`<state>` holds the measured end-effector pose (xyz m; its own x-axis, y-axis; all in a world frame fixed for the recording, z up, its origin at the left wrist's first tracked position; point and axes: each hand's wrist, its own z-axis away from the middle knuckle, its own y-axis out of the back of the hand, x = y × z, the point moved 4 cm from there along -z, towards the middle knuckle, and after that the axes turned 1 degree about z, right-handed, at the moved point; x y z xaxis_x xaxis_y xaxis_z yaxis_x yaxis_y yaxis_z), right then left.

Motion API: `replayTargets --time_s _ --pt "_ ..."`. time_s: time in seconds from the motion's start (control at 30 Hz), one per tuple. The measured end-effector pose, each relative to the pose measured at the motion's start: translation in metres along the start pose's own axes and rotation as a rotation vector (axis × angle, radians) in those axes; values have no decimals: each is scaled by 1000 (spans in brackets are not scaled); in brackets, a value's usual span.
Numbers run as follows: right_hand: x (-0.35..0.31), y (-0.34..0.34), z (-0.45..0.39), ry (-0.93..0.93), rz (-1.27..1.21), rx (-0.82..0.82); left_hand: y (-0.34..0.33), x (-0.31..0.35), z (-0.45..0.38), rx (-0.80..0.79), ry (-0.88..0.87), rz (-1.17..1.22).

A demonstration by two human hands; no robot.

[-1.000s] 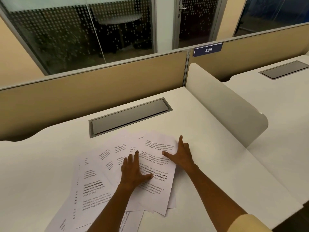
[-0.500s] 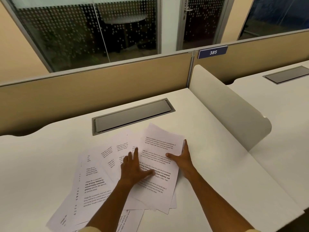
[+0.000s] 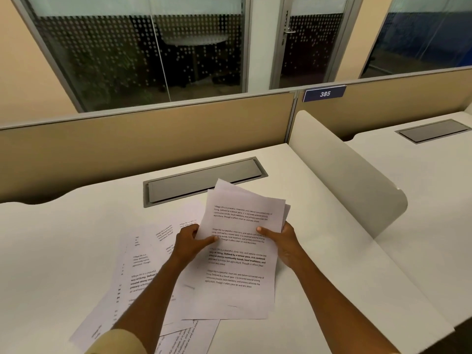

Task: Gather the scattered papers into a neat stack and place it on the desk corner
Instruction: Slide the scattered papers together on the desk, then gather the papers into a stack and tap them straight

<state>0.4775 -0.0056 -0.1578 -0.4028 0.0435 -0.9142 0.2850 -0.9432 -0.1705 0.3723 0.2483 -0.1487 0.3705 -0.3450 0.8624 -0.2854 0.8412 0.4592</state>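
Note:
A few printed white sheets [image 3: 240, 256] are lifted off the white desk [image 3: 51, 251], tilted up toward me. My left hand [image 3: 190, 241] grips their left edge with the thumb on top. My right hand [image 3: 279, 238] grips the right edge, thumb on the page. Several more printed papers [image 3: 143, 267] lie fanned out and overlapping on the desk to the left, partly hidden under my left forearm. Another sheet [image 3: 184, 341] shows at the near edge.
A grey cable hatch [image 3: 204, 181] is set into the desk behind the papers. A tan partition [image 3: 153, 139] runs along the back. A curved white divider [image 3: 347, 175] stands on the right, with a neighbouring desk [image 3: 421, 187] beyond it.
Both hands lay flat on the papers before; now they have closed on a few top sheets and raised them off the desk. The view has shifted slightly.

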Motion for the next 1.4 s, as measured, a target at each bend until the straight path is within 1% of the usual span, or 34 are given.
replayTargets --time_s 0.1,0.17,0.3,0.37,0.5,0.63,0.9,1.03,1.13,1.2,1.27,1.33,1.4 --pt "-8 -12 3 34 6 10 5 6 4 -64 -32 87" --pt "-14 -19 5 67 3 38 7 9 7 -46 -55 165" --pt "-30 -38 9 153 74 52 11 9 12 50 -77 230" --pt "-36 -45 11 188 130 32 13 7 16 112 -77 263" --pt "-35 -50 15 199 242 -5 16 7 27 249 -78 407" --pt "-19 -50 20 199 341 19 13 12 34 285 -80 476" --pt "-4 -58 31 209 391 121 -2 11 44 187 -9 464" --pt "-5 -56 35 226 414 137 0 13 47 214 -18 411" --pt "-12 -48 35 237 458 180 5 23 42 232 -13 333" --pt "-15 -44 33 200 505 197 5 26 38 214 12 268" --pt "-11 -42 32 120 584 182 3 25 37 181 63 231" --pt "-2 -39 33 31 652 171 -5 19 39 147 123 192" --pt "11 -36 35 -29 698 177 -15 14 43 124 169 102"
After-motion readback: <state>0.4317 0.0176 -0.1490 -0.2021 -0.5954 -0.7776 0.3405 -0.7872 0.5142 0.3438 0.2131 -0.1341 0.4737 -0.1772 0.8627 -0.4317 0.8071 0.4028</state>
